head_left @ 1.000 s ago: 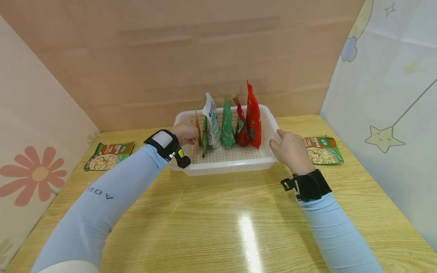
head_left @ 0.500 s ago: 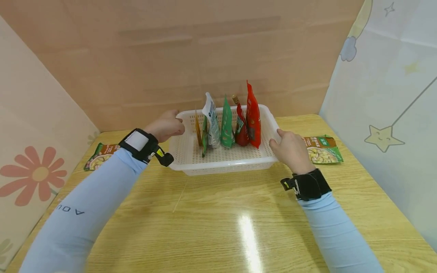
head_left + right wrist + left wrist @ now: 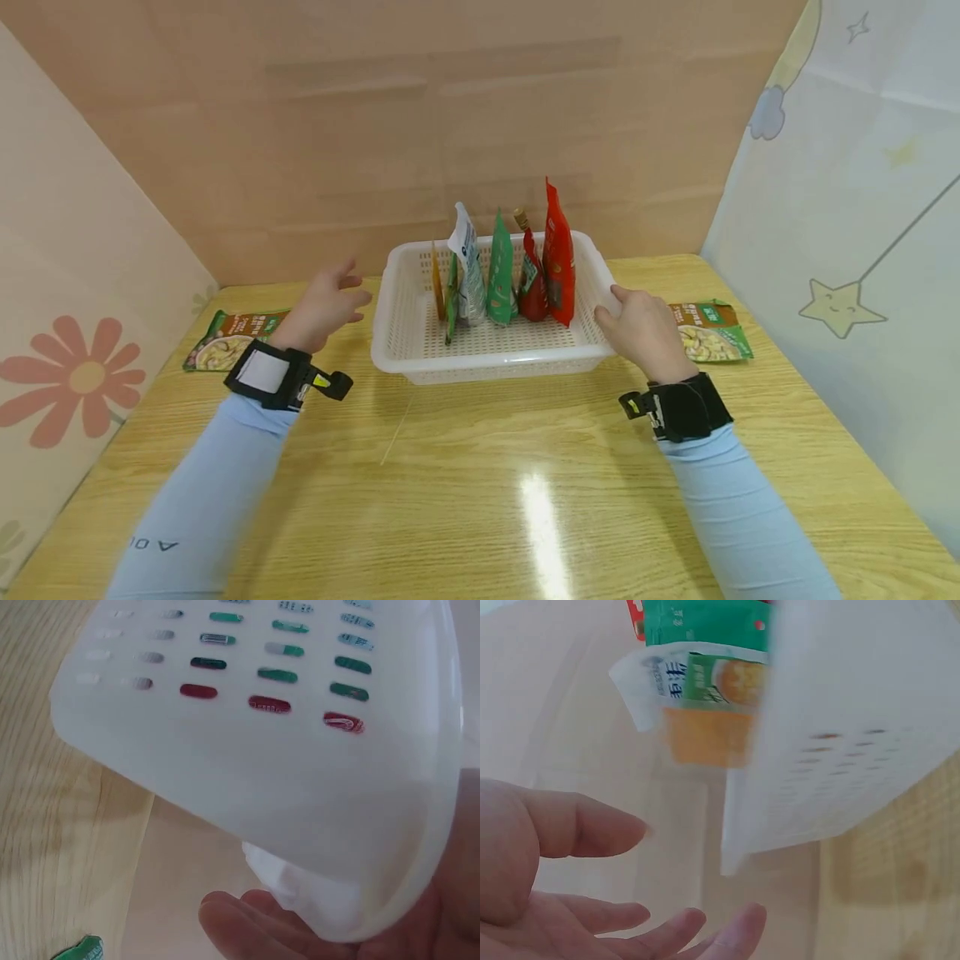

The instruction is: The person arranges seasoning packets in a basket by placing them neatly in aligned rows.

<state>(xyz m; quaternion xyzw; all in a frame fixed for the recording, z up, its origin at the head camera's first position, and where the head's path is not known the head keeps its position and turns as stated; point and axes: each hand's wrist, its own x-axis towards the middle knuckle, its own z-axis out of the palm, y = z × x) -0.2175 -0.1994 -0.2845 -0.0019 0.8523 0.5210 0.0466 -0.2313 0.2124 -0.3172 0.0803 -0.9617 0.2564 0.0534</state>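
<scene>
A white plastic basket (image 3: 480,365) stands against the back of the table. My right hand (image 3: 641,332) grips its right rim, thumb on top and fingers below the edge in the right wrist view. My left hand (image 3: 318,308) is in the air left of the basket, fingers spread and holding nothing. Inside the basket, side by side, stand a thin orange packet (image 3: 437,283), a thin green packet (image 3: 451,312), a white pouch (image 3: 469,275), a green pouch (image 3: 499,279), a red-and-green pouch with a gold cap (image 3: 531,279) and a tall red bag (image 3: 558,258).
A green-and-brown food packet (image 3: 232,340) lies flat on the wooden table (image 3: 465,483) at the left, partly behind my left hand. A similar packet (image 3: 711,332) lies right of the basket, partly behind my right hand. A brown backdrop (image 3: 450,125) rises behind.
My left hand has come out of the basket, passed its left rim and moved left toward the left packet, fingers spreading. My right hand has stayed on the right rim.
</scene>
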